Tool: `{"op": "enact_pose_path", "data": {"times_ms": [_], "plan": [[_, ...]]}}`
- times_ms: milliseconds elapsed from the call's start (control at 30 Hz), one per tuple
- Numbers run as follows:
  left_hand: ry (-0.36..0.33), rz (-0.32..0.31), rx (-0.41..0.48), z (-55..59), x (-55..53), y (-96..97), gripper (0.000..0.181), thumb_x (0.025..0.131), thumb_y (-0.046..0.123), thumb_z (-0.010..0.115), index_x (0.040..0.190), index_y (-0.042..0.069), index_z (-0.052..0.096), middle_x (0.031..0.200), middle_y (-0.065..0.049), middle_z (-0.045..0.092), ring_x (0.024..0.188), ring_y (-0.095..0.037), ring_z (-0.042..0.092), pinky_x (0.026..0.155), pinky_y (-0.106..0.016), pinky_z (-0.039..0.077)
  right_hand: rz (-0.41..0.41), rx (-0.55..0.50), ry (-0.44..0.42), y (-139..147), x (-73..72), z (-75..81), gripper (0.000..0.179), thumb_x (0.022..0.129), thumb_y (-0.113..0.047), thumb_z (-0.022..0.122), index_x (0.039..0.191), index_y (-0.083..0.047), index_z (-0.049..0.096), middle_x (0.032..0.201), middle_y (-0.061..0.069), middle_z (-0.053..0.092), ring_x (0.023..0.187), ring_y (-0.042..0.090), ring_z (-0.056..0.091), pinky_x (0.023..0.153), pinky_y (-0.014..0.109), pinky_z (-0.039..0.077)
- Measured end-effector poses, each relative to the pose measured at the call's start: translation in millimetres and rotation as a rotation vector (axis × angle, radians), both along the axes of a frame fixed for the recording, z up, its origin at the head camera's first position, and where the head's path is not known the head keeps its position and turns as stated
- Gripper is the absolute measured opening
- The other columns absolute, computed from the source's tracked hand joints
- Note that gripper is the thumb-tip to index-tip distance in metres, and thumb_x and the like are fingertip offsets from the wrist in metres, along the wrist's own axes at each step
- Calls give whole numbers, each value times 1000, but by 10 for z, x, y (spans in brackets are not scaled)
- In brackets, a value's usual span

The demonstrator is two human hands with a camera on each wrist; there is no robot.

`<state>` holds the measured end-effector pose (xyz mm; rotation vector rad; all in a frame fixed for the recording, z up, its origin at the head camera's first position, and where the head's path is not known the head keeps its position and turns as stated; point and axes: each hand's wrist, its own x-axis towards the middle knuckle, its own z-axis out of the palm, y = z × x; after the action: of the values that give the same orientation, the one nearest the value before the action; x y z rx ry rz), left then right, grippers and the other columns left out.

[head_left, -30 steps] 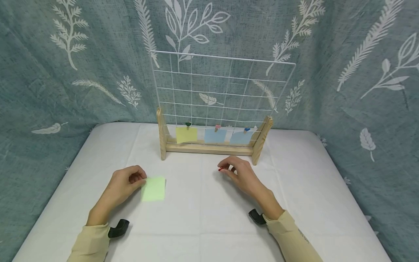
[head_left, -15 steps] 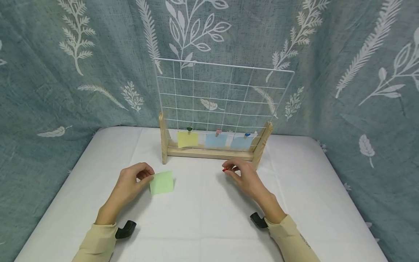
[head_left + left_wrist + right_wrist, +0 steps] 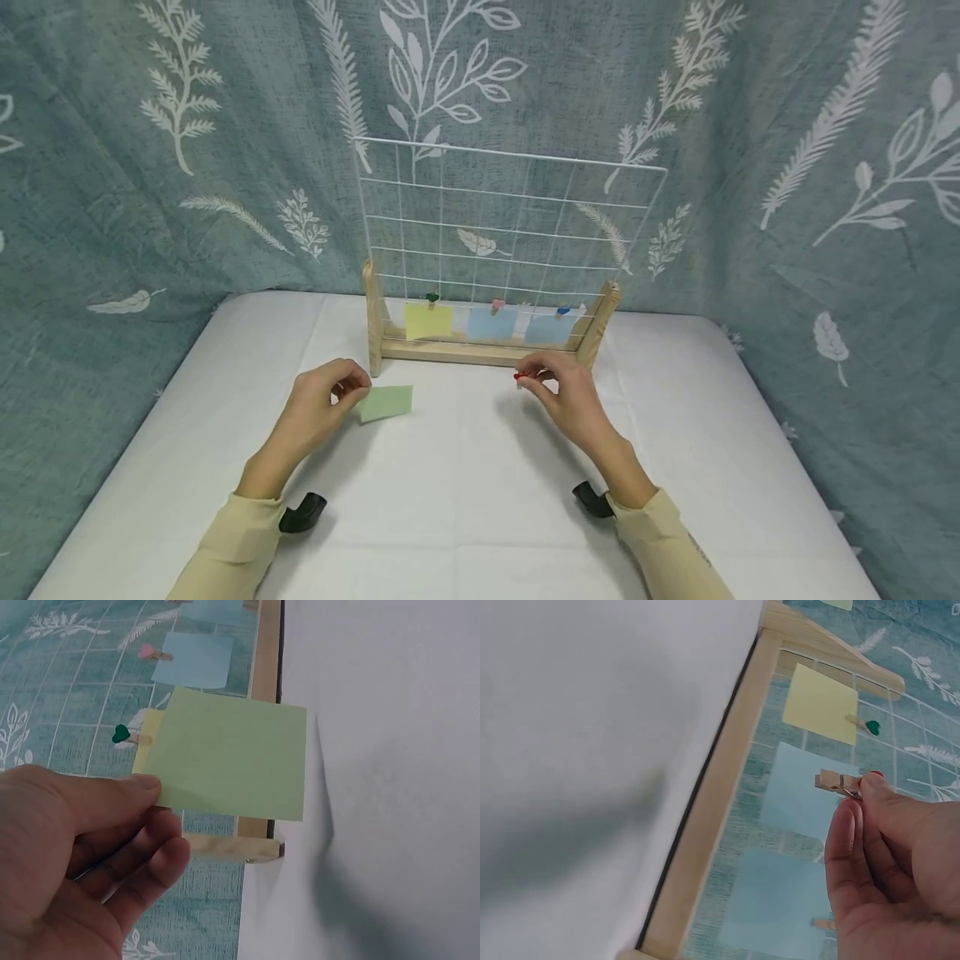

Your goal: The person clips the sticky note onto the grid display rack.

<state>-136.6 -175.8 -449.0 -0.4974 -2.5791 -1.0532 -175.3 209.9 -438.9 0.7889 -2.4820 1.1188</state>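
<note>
My left hand [image 3: 322,408] pinches a green sticky note [image 3: 229,754] by one corner between thumb and fingers, held up off the table in front of the rack's left side. In my right hand [image 3: 566,400] is a small wooden clothespin [image 3: 836,781] with a red top, pinched between thumb and fingertips, before the rack's right side. Beyond both hands stands a white wire grid [image 3: 510,200] in a wooden base [image 3: 465,352]. On its lowest part hang a yellow note [image 3: 428,322] with a green heart clothespin [image 3: 121,734] and two blue notes [image 3: 491,325] with pink and blue clothespins.
A white cloth covers the table [image 3: 420,500]. Behind it hangs a blue-green curtain [image 3: 255,150] with white leaf prints. A black wrist device [image 3: 303,512] sits at the left cuff, and another black device [image 3: 592,500] at the right cuff.
My left hand has moved right and toward the rack, lifting the green note, which now tilts away from flat. My right hand has shifted slightly right, still holding the clothespin.
</note>
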Motion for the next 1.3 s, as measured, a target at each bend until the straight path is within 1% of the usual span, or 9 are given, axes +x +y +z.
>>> {"op": "enact_pose_path", "data": {"times_ms": [233,400,533,733,800,1000,1100,1233,1300], "plan": [[18,-14,6,63,-45,94,8,93,3,78,95,8,73,86,0,69,77,-13,62,66,-31,55,4,-56,60,47,-14,98,24,90,-5,82,112,-11,75,101,0,77,91,17,73,83,33,62],[63,-32,14,121,-90,146,9,93,2,78,95,8,72,84,-1,69,76,-13,62,65,-35,56,-6,-93,58,43,-30,158,25,88,-5,83,112,-10,76,102,2,77,91,18,75,83,31,62],[107,-31,26,172,-121,194,15,90,-2,79,93,11,72,84,0,68,75,-13,62,65,-38,57,-11,-82,47,31,-54,216,23,89,-7,84,111,-10,77,101,2,77,90,18,76,81,28,62],[151,-27,37,207,-146,252,17,88,-4,81,92,11,74,84,-2,70,78,-16,64,68,-40,59,-34,-50,65,62,-69,294,24,88,-5,85,109,-12,77,99,1,77,88,18,76,78,34,64],[154,-23,40,209,-148,265,16,88,-4,81,93,10,75,85,-2,70,79,-16,64,68,-41,59,-37,-56,58,70,-72,307,25,87,-4,85,109,-13,77,99,1,77,89,17,76,80,34,63],[167,-21,53,240,-171,307,16,87,-4,82,93,9,75,85,-3,70,79,-17,64,70,-43,60,-50,-67,47,52,-81,356,23,87,-4,85,107,-12,77,98,2,77,87,19,76,80,44,63],[184,-27,66,267,-192,334,15,87,-4,82,94,9,75,86,-4,70,79,-18,65,70,-44,60,-52,-59,65,33,-94,399,21,88,-7,85,106,-12,77,97,1,77,87,19,76,80,40,63],[213,-40,83,318,-226,370,15,88,-3,81,96,9,76,87,-5,71,79,-18,65,69,-45,60,-41,-60,89,8,-121,472,20,89,-8,84,106,-12,77,97,1,78,87,17,75,81,31,62],[230,-45,87,344,-242,386,14,89,-3,81,96,8,77,87,-5,71,79,-19,65,69,-46,60,-36,-59,104,-4,-135,509,19,89,-7,85,106,-11,77,96,2,78,86,18,75,81,32,62]]}}
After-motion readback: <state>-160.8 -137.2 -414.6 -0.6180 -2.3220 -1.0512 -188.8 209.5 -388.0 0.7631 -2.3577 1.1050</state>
